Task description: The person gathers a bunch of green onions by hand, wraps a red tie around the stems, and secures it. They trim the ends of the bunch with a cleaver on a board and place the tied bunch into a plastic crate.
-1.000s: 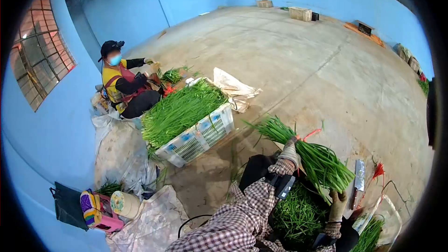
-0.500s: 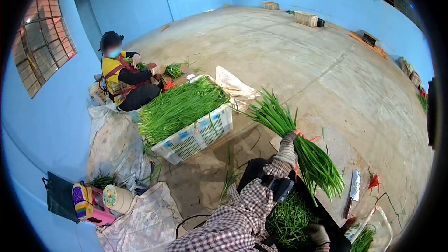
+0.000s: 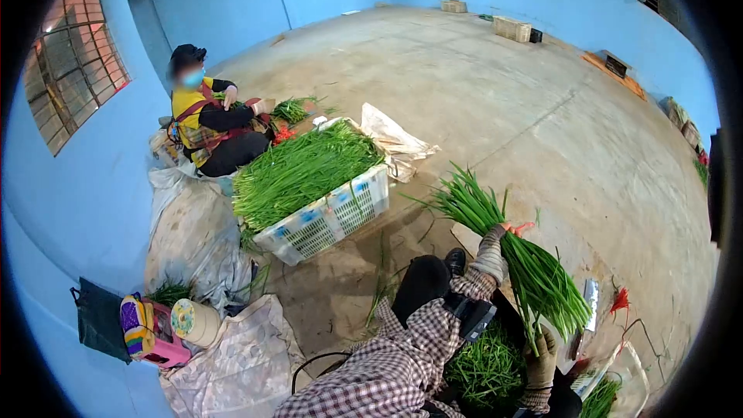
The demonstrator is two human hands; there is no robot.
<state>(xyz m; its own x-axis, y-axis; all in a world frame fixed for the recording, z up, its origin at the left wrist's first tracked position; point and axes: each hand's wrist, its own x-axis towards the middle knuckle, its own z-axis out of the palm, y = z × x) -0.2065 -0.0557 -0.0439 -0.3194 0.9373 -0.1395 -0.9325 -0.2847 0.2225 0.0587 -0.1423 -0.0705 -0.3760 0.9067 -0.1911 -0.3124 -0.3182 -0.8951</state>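
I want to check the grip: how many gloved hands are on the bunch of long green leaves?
2. The left gloved hand grips the bunch of long green leaves at its middle; the right gloved hand touches its cut end from below. None seems hidden.

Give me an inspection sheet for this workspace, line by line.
Surface: bare concrete floor, with stray green leaves near the crate.
Job's things: bunch of greens held up; loose greens pile beneath it; knife and red ties on the floor.
Clutter: white crate heaped with greens; sacks; pink bag.
Hands: left hand grips the bunch mid-length; right hand at its cut end, grip unclear.
Cables: black cable loops beside the checked sleeve.
Surroundings: co-worker seated by the blue wall; barred window.
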